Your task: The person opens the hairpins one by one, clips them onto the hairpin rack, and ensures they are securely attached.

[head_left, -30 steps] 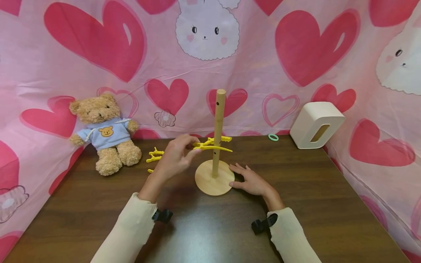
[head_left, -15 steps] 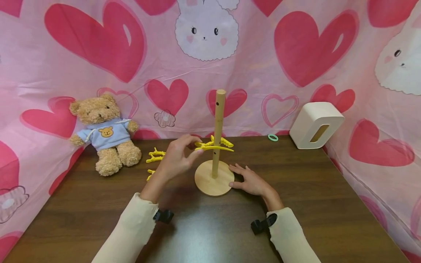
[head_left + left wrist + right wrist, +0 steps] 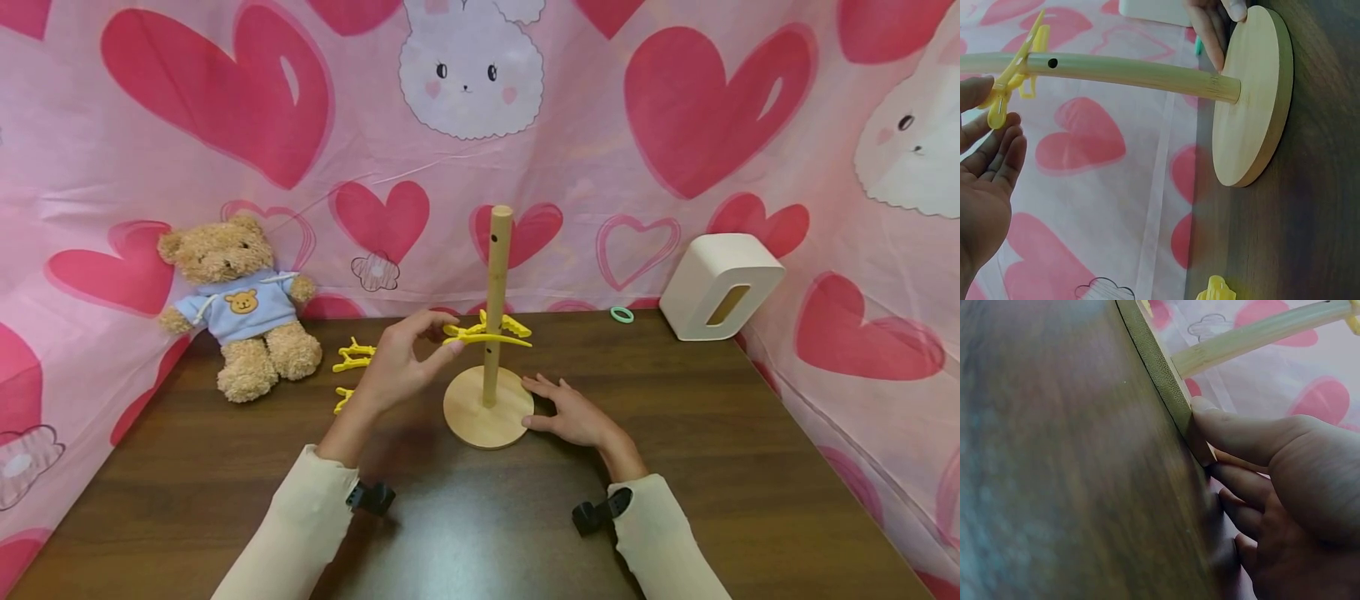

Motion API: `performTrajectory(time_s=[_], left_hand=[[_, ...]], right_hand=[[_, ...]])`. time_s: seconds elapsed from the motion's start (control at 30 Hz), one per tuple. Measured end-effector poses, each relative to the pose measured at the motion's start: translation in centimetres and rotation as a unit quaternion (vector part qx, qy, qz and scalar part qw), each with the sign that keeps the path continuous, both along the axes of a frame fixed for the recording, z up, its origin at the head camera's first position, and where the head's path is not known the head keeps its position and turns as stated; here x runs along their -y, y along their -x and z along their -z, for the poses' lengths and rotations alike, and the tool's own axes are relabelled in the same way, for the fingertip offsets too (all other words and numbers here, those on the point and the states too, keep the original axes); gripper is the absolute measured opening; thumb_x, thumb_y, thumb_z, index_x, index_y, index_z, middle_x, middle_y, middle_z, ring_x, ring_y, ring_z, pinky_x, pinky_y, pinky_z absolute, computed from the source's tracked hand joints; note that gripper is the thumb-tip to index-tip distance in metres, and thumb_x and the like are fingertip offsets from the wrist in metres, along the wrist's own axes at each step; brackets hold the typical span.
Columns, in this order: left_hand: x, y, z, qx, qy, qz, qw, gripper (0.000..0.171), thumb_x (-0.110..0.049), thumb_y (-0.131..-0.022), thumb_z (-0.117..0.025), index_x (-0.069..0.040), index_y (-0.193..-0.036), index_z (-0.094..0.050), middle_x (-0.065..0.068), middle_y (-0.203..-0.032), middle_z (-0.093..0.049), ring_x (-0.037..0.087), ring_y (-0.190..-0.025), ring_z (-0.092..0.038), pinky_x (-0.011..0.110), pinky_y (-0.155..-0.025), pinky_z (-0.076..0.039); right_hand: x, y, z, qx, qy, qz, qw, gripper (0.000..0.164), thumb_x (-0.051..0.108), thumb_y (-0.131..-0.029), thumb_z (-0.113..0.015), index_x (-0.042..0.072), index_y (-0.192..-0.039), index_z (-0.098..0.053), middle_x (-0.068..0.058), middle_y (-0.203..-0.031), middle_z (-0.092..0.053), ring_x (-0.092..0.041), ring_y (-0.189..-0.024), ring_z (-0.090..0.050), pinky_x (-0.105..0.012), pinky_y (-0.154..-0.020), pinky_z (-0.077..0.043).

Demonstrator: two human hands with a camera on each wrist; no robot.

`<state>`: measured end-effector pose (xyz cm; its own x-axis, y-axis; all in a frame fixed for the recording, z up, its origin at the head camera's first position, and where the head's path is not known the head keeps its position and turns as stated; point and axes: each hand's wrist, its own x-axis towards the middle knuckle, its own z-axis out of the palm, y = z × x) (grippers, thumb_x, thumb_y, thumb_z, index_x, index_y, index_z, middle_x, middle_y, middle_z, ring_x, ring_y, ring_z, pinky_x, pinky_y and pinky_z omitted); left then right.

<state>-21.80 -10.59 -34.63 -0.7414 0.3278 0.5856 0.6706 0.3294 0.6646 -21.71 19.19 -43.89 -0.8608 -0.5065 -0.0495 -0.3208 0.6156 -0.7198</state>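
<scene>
By the left hand (image 3: 403, 354) a yellow clip (image 3: 477, 337) is pinched, its arms spread before and behind a wooden post (image 3: 497, 271) — contact is hard to judge. The round base (image 3: 474, 425) is touched by the right hand (image 3: 573, 417), fingers extended. The dark wood-grain counter (image 3: 480, 533) is backed by heart-printed pink cloth (image 3: 585, 171) — a teddy bear (image 3: 258, 308) is seated back left.

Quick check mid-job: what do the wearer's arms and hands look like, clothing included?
The left hand and right hand are ungloved. The left sleeve and right sleeve are long and plain cream. A small black boxy device on a black strap sits near each cuff. No cables show.
</scene>
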Motion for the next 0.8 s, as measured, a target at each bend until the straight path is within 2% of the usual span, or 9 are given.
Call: performTrajectory(time_s=[0.27,0.43,0.57,0.8], left_hand=[[0.4,-0.1,-0.1,0.022,-0.002,0.004,0.9998,0.041,-0.013,-0.089,-0.078,-0.002,-0.126,-0.065,0.010,-0.110,-0.068,0.022,-0.094,-0.064,0.046,-0.088,-0.055],[1.0,-0.3,0.1,0.043,-0.006,0.002,0.9990,0.042,-0.013,-0.089,-0.078,-0.004,-0.128,-0.064,0.010,-0.108,-0.068,0.022,-0.096,-0.064,0.050,-0.090,-0.054],[1.8,-0.4,0.3,0.048,-0.007,0.003,0.9988,0.041,-0.012,-0.090,-0.078,-0.002,-0.128,-0.064,0.009,-0.106,-0.068,0.021,-0.095,-0.065,0.052,-0.088,-0.053],[3.5,-0.8,0.6,0.065,0.007,-0.027,0.9975,0.041,-0.015,-0.092,-0.076,-0.007,-0.130,-0.064,0.011,-0.111,-0.068,0.024,-0.100,-0.064,0.031,-0.086,-0.053]], right_hand=[[0.0,0.0,0.0,0.001,0.004,0.000,1.000,0.070,0.030,-0.095,-0.073,0.003,-0.152,-0.044,-0.018,-0.158,-0.038,-0.036,-0.151,-0.020,-0.060,-0.120,-0.005],[0.0,-0.1,-0.1,0.005,0.008,0.004,1.000,0.070,0.029,-0.095,-0.073,0.002,-0.152,-0.044,-0.019,-0.158,-0.038,-0.037,-0.151,-0.019,-0.061,-0.119,-0.005],[0.0,-0.2,-0.1,0.006,0.007,0.005,1.000,0.070,0.029,-0.095,-0.073,0.003,-0.152,-0.044,-0.019,-0.158,-0.037,-0.038,-0.151,-0.018,-0.062,-0.119,-0.006],[0.1,-0.1,-0.1,0.004,0.006,0.006,1.000,0.070,0.030,-0.095,-0.073,0.004,-0.152,-0.044,-0.019,-0.158,-0.037,-0.038,-0.151,-0.018,-0.062,-0.119,-0.006]])
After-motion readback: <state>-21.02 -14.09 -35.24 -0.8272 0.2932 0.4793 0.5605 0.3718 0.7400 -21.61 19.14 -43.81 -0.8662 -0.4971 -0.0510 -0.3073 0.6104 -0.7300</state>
